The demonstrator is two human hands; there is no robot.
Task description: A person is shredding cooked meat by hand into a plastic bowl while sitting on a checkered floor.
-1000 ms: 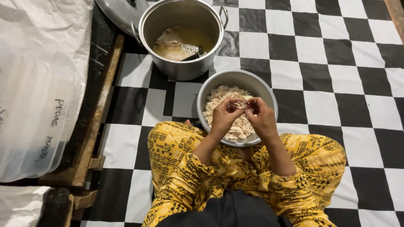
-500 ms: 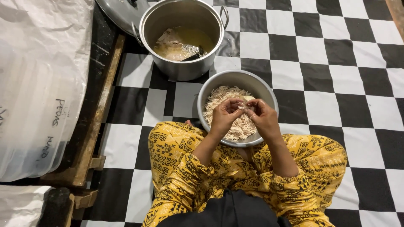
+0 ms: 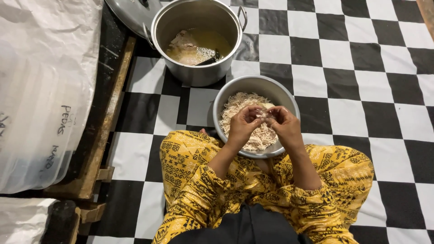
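Head view looks straight down on a black-and-white checkered floor (image 3: pixel 361 54), the largest thing in sight, running from the near edge to the far one. At the left lies a big translucent plastic sheet (image 3: pixel 40 90) over stacked containers, resting on a wooden pallet (image 3: pixel 101 135). Near the bottom sits the person, cross-legged in yellow patterned trousers (image 3: pixel 199 180). At the far side stands a tall steel pot (image 3: pixel 199 40) with 2 handles, holding yellowish broth, pale pieces of meat and what seems to be a dark ladle, though it is too small to be sure. Its lid (image 3: pixel 131 13) lies just beside it, to the left. Nearer, between the pot and the knees, rests a round metal bowl (image 3: pixel 235 95) filled with pale shredded meat (image 3: pixel 239 106). Above that bowl the 2 hands meet: the left hand (image 3: pixel 243 126) and the right hand (image 3: pixel 284 126) each pinch with curled fingertips a small pale scrap of meat (image 3: pixel 263 115), held between them just over the shredded heap.
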